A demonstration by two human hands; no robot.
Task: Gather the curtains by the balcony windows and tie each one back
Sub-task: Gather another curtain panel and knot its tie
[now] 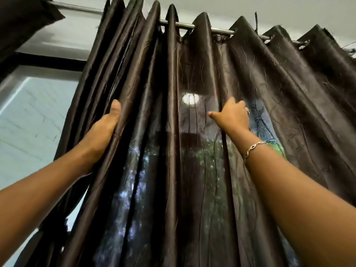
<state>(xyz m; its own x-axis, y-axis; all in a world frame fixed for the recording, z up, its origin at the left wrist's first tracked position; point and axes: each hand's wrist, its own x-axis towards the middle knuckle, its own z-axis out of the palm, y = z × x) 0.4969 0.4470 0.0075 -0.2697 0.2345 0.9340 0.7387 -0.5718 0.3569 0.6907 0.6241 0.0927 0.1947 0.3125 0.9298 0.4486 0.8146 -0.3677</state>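
Item: brown curtain (192, 74), glossy dark fabric with a faint stitched pattern, hung by eyelets on a metal curtain rod (173, 24) near the ceiling. It fills the middle and right of the view. Its left part is bunched into tight upright folds; its right part spreads in wider pleats. The cloth is thin enough that green foliage and a bright round spot of light show through it.

Grip, left: my left hand (102, 132) holds the bunched folds at the curtain's left edge, thumb laid flat up the front, fingers wrapped out of sight behind the cloth.

Grip, right: my right hand (231, 115) is raised against a pleat near the middle, thumb spread to the left, fingertips sunk into the fabric. I cannot tell whether they pinch the cloth or only press on it.

Worn: a ring (247, 112) on a right finger; a chain bracelet (254, 148) on the right wrist.

Surroundings: a second curtain (21, 22) of the same dark fabric in the upper left corner; beside my left arm, a pale window pane (28, 122) below a black window frame (48, 59).
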